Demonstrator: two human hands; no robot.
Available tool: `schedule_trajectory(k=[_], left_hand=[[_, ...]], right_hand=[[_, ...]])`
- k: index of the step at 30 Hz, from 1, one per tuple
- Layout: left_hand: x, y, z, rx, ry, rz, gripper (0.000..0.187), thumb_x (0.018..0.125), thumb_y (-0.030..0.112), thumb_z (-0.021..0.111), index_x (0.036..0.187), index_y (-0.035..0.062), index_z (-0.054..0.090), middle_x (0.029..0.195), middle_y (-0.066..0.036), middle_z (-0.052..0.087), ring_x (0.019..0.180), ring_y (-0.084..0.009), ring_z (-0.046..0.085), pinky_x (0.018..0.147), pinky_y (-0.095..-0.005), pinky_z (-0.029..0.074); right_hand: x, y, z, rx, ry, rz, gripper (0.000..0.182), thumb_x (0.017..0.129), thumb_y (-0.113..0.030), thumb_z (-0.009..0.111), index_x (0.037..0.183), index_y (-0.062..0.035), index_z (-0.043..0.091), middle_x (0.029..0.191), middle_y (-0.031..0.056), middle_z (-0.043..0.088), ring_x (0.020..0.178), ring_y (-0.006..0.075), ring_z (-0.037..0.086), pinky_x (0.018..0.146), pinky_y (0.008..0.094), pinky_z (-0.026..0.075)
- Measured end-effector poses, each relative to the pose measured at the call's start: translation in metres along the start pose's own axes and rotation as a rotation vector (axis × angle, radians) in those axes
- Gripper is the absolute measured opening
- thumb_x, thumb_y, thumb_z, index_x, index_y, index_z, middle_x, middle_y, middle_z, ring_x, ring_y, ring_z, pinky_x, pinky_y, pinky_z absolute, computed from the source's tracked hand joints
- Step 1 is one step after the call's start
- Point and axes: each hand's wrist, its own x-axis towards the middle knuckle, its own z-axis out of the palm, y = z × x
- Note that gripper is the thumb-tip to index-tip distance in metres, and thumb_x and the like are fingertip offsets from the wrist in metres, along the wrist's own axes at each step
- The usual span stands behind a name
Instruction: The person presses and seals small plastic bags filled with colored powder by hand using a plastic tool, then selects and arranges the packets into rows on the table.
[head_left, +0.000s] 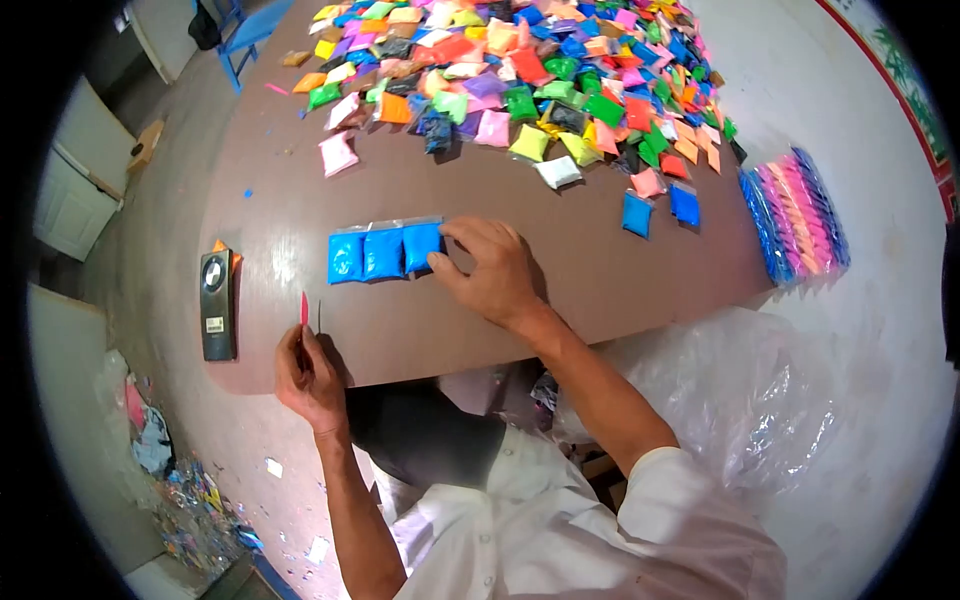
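Note:
Three blue packets in clear film lie side by side on the brown table. My right hand has its thumb and fingers curled at the right edge of the rightmost packet, gripping it; exactly how far they close around it is partly hidden. Lower left, by the front edge, my left hand is closed in a pinch. Out of its fingertips points a thin pink pointed piece, too small to identify surely. A thin dark line beside it may be its shadow.
A big heap of colourful packets covers the far table. A black device lies on the left edge, an orange packet behind it. Right stands a clear bag of stacked packets. Clear plastic sheeting hangs at right; scraps litter the floor.

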Motion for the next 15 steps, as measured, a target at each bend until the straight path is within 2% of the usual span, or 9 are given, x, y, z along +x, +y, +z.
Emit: schedule_trajectory(k=[4,6,8,10,11,12,15], left_hand=[[0.001,0.002,-0.002,0.019,-0.034,-0.003,0.017,0.107,0.012,0.066,0.111,-0.0039,0.07,0.092,-0.008,0.072,0.078,-0.0128,0.064,0.072,-0.0292,0.055],[0.001,-0.003,0.0,0.024,-0.013,-0.033,0.015,0.105,0.012,0.068,0.11,-0.002,0.072,0.087,-0.007,0.072,0.075,-0.0101,0.064,0.069,-0.0257,0.054],[0.001,-0.001,0.002,-0.021,-0.023,0.02,0.015,0.106,0.012,0.067,0.109,-0.0024,0.071,0.085,-0.005,0.071,0.073,-0.0098,0.062,0.068,-0.0259,0.053],[0.002,-0.003,0.001,-0.052,-0.044,-0.061,0.014,0.106,0.011,0.067,0.108,-0.0025,0.07,0.084,-0.005,0.07,0.073,-0.0092,0.061,0.067,-0.0257,0.053],[0.001,-0.003,0.001,-0.04,-0.038,-0.026,0.013,0.106,0.011,0.066,0.107,-0.0021,0.069,0.083,-0.005,0.069,0.072,-0.0085,0.06,0.067,-0.0253,0.052],[-0.001,-0.02,0.002,-0.102,-0.05,-0.086,0.013,0.105,0.011,0.067,0.107,-0.0019,0.07,0.083,-0.005,0.069,0.072,-0.009,0.06,0.068,-0.0259,0.052],[0.004,0.008,-0.001,0.061,-0.031,0.016,0.014,0.104,0.011,0.068,0.106,-0.002,0.071,0.086,-0.007,0.069,0.075,-0.0106,0.061,0.07,-0.0279,0.053]], right_hand=[[0.0,0.006,-0.001,0.129,0.023,0.072,0.027,0.086,-0.024,0.08,0.107,-0.0067,0.074,0.113,0.0123,0.075,0.109,0.0339,0.069,0.101,0.0469,0.051],[0.0,0.006,-0.003,0.139,0.033,0.082,0.025,0.087,-0.023,0.079,0.106,-0.0067,0.075,0.112,0.0123,0.076,0.107,0.0344,0.07,0.1,0.0473,0.051],[-0.001,0.006,-0.003,0.162,0.067,0.083,0.02,0.087,-0.019,0.077,0.103,-0.0067,0.075,0.11,0.012,0.076,0.104,0.0353,0.071,0.097,0.0478,0.053],[0.001,0.003,-0.008,0.189,0.079,0.106,0.018,0.087,-0.018,0.077,0.101,-0.0064,0.075,0.108,0.0122,0.077,0.103,0.0356,0.071,0.096,0.0478,0.053],[0.001,0.0,-0.008,0.212,0.083,0.129,0.017,0.087,-0.017,0.076,0.099,-0.006,0.076,0.106,0.0125,0.077,0.101,0.0359,0.071,0.096,0.0479,0.054],[0.0,0.003,-0.004,0.235,0.082,0.127,0.017,0.087,-0.017,0.076,0.099,-0.006,0.076,0.106,0.0125,0.077,0.101,0.0359,0.071,0.096,0.0479,0.054],[-0.001,0.012,0.005,0.262,0.154,0.099,0.013,0.085,-0.012,0.074,0.095,-0.0053,0.076,0.101,0.0129,0.077,0.095,0.0359,0.072,0.09,0.0477,0.054]])
